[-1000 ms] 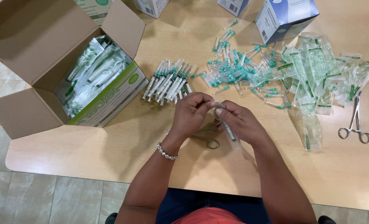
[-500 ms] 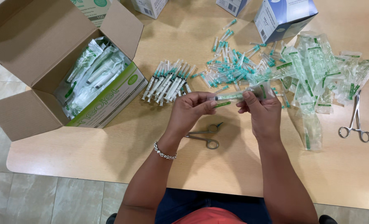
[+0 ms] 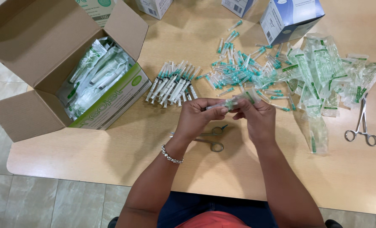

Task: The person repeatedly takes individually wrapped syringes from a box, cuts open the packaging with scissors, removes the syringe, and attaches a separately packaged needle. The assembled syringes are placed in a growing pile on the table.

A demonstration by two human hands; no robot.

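Both hands at centre: left hand (image 3: 195,119) and right hand (image 3: 259,119) pinch one wrapped syringe (image 3: 234,101) between them; unwrapped syringes (image 3: 173,84) lie at 11 o'clock; box (image 3: 96,76) at 9 o'clock looks approx. half full, so plenty left.

Far left on my wooden table (image 3: 112,164) sits an open cardboard box (image 3: 36,55) filled with wrapped syringes (image 3: 97,76). A neat row of unwrapped syringes (image 3: 173,84) lies just right of it. Capped needles (image 3: 238,71) scatter beyond, beside empty wrappers (image 3: 327,71). Small scissors (image 3: 209,137) lie near me; steel forceps (image 3: 361,122) far right, blue box (image 3: 289,17) behind.
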